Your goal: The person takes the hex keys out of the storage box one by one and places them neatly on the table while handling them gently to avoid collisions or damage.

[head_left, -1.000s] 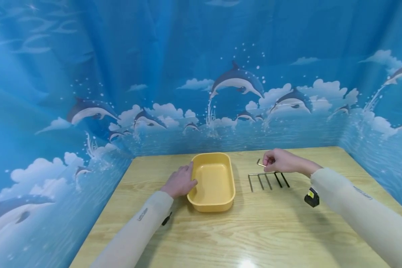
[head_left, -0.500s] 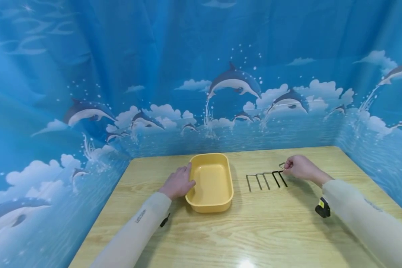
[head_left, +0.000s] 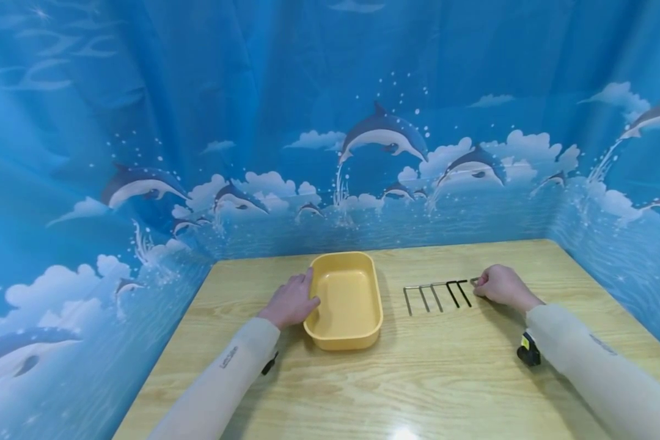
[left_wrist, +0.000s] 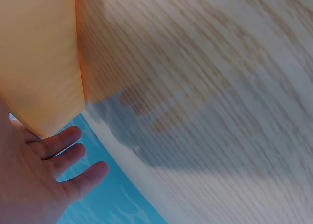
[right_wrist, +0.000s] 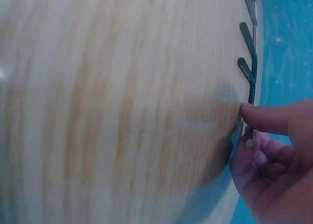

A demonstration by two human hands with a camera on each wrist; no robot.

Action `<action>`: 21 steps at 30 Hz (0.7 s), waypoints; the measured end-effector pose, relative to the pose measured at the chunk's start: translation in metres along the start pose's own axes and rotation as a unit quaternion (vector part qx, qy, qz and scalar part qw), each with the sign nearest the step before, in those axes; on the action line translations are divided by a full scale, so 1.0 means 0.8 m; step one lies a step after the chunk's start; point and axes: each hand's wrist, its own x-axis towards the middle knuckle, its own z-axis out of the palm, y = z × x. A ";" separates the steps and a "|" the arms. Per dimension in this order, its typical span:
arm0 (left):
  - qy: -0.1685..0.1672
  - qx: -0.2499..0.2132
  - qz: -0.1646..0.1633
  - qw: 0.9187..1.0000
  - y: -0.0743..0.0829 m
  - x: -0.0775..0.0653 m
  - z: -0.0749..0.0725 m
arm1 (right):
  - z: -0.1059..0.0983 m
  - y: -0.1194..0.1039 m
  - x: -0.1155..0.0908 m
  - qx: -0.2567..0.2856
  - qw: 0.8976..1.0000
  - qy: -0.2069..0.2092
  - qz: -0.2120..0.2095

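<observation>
Several L-shaped hex keys lie in a row on the table, their short arms nearly in line along the far side; some look grey, others black. At the row's right end my right hand pinches another hex key between thumb and fingers, low over the table. Most of that key is hidden by the fingers. My left hand rests on the left side of a yellow plastic tub, thumb and index finger at its rim. In the left wrist view, the other fingers extend loosely beside the tub wall.
The tub, with nothing visible inside, stands left of the keys on a wood-grain table. A blue curtain printed with dolphins hangs behind the table and along both sides.
My right hand has moved right and down with the hex key, from above the row to its right end. The left hand has stayed at the tub; the view has shifted slightly.
</observation>
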 end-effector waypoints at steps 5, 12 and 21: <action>-0.002 -0.003 -0.006 1.000 0.000 -0.001 -0.002 | 0.003 -0.001 0.000 0.002 1.000 -0.006 0.009; -0.011 -0.009 -0.010 1.000 0.000 -0.004 -0.002 | 0.010 -0.004 0.000 0.014 1.000 -0.013 0.024; 0.000 -0.003 -0.010 1.000 0.007 0.000 0.007 | 0.023 0.011 -0.014 0.024 0.999 0.017 0.024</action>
